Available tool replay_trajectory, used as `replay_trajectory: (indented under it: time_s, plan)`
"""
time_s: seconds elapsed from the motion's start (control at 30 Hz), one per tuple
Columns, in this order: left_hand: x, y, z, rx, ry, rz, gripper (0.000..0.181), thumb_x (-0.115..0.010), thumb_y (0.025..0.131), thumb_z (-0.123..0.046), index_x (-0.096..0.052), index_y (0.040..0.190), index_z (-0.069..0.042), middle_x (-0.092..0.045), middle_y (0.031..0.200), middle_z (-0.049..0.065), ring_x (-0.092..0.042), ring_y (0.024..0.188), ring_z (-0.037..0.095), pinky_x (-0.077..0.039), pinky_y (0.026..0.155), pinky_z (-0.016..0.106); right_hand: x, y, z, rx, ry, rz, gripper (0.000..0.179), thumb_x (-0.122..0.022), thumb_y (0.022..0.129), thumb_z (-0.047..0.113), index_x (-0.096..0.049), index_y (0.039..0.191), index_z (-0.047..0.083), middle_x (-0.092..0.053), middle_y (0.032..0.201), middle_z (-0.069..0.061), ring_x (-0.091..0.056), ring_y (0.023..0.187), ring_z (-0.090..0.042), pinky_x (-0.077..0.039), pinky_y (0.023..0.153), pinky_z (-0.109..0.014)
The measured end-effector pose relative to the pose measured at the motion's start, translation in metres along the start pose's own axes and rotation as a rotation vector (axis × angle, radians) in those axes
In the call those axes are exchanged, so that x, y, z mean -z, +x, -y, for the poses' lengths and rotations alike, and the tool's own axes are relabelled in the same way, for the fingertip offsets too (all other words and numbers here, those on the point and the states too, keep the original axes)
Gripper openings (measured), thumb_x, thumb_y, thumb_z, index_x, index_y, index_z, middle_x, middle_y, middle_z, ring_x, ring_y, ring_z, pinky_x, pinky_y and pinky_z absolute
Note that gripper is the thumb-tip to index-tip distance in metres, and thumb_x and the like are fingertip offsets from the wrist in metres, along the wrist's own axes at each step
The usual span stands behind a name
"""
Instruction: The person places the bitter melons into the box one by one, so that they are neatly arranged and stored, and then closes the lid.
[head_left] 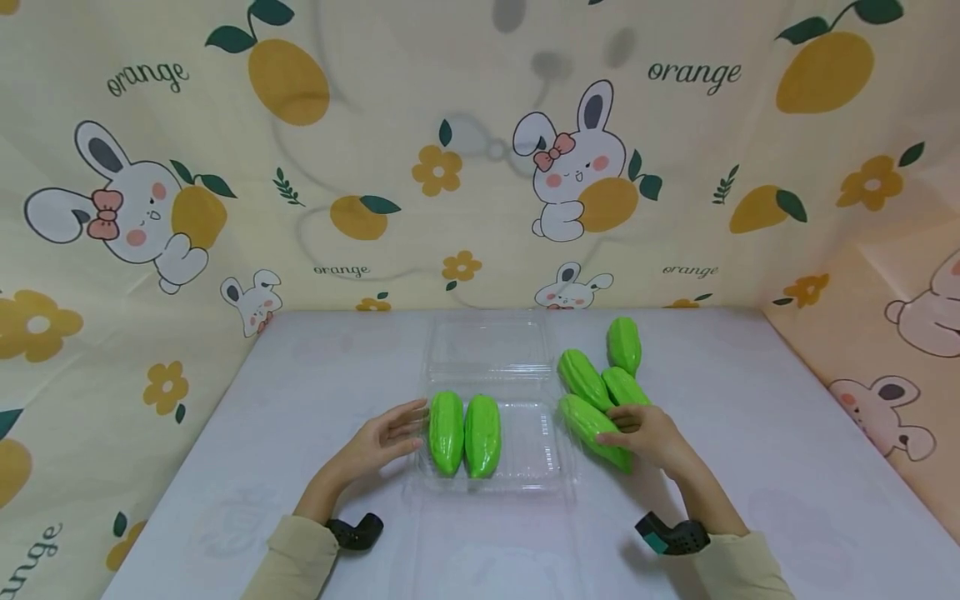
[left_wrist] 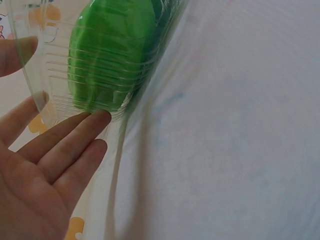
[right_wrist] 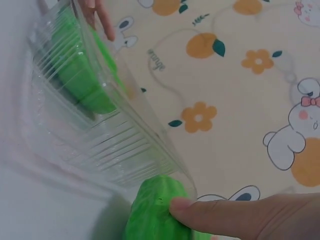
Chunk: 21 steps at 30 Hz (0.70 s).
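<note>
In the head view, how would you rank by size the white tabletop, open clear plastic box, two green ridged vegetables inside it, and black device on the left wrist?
1. White tabletop
2. Open clear plastic box
3. Left vegetable and right vegetable: too alike to rank
4. Black device

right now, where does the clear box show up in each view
Head: clear box just below centre, opened flat.
Left wrist: clear box at upper left, cut by the top edge.
Right wrist: clear box running from upper left toward bottom centre.
Shared landmark: green gourds inside it.
</note>
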<state>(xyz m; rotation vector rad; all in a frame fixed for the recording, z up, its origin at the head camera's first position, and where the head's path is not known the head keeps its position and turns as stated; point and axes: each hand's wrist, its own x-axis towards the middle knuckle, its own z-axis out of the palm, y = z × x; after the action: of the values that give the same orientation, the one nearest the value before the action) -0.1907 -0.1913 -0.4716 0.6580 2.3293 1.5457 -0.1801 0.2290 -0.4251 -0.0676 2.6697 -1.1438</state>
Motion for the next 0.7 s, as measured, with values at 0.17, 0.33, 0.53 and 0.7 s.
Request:
replay_trajectory:
  time_s: [0.17, 0.33, 0.53, 0.7]
  plan:
    - [0.0, 0.0, 0.0, 0.002, 0.008, -0.005, 0.062, -0.06, 0.096, -0.021, -0.032, 0.149, -0.004, -0.04, 0.15, 0.026, -0.044, 0.136, 0.045, -0.04, 0.113, 0.054, 0.003, -0.002, 0.003, -0.012, 0.019, 0.003, 0.064, -0.076, 0.083, 0.03, -0.054, 0.127, -0.011, -0.06, 0.126, -0.032, -0.06, 0.116, -0.043, -0.059, 0.089, -0.043]
    - [0.0, 0.0, -0.001, -0.001, 0.007, -0.005, 0.062, -0.06, 0.096, -0.022, -0.033, 0.149, -0.005, -0.04, 0.15, 0.026, -0.043, 0.136, 0.045, -0.039, 0.113, 0.055, 0.006, -0.003, 0.003, -0.011, 0.029, -0.001, 0.064, -0.075, 0.083, 0.03, -0.054, 0.127, -0.011, -0.06, 0.126, -0.032, -0.06, 0.117, -0.043, -0.059, 0.089, -0.042]
    - [0.0, 0.0, 0.001, -0.005, 0.009, -0.005, 0.063, -0.06, 0.096, -0.022, -0.032, 0.149, -0.004, -0.04, 0.15, 0.026, -0.043, 0.136, 0.045, -0.039, 0.114, 0.055, 0.009, -0.004, 0.004, -0.007, 0.03, 0.002, 0.064, -0.075, 0.084, 0.03, -0.053, 0.128, -0.012, -0.059, 0.127, -0.032, -0.06, 0.117, -0.043, -0.059, 0.09, -0.042]
    - [0.0, 0.0, 0.002, -0.006, 0.009, -0.004, 0.062, -0.06, 0.096, -0.022, -0.033, 0.149, -0.004, -0.04, 0.15, 0.026, -0.043, 0.136, 0.045, -0.039, 0.114, 0.054, 0.012, -0.005, 0.005, -0.01, 0.022, 0.007, 0.065, -0.074, 0.085, 0.031, -0.053, 0.129, -0.012, -0.058, 0.128, -0.032, -0.059, 0.118, -0.043, -0.058, 0.092, -0.045]
